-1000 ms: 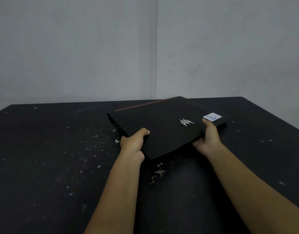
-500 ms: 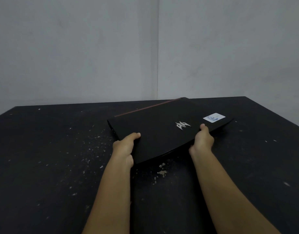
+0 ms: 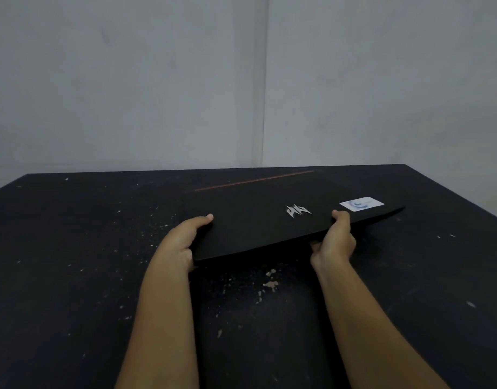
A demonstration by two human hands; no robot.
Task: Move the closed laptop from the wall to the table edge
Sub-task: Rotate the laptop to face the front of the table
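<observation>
Now one closed laptop (image 3: 258, 220) (lid down), two hands, left hand (image 3: 182, 242), right hand (image 3: 335, 242), gripping it, one table (image 3: 73, 276).

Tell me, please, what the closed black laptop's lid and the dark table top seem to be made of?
The closed black laptop's lid looks matte, plastic or coated metal: no glare, with a silvery logo and a white sticker. The dark table top looks like painted board, dull, with pale chips and flecks.

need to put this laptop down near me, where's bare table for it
The table is bare between the two forearms, below the laptop, save for paint flecks. Wide bare strips also lie outside the left hand and the right hand. Nothing else crowds it.
</observation>
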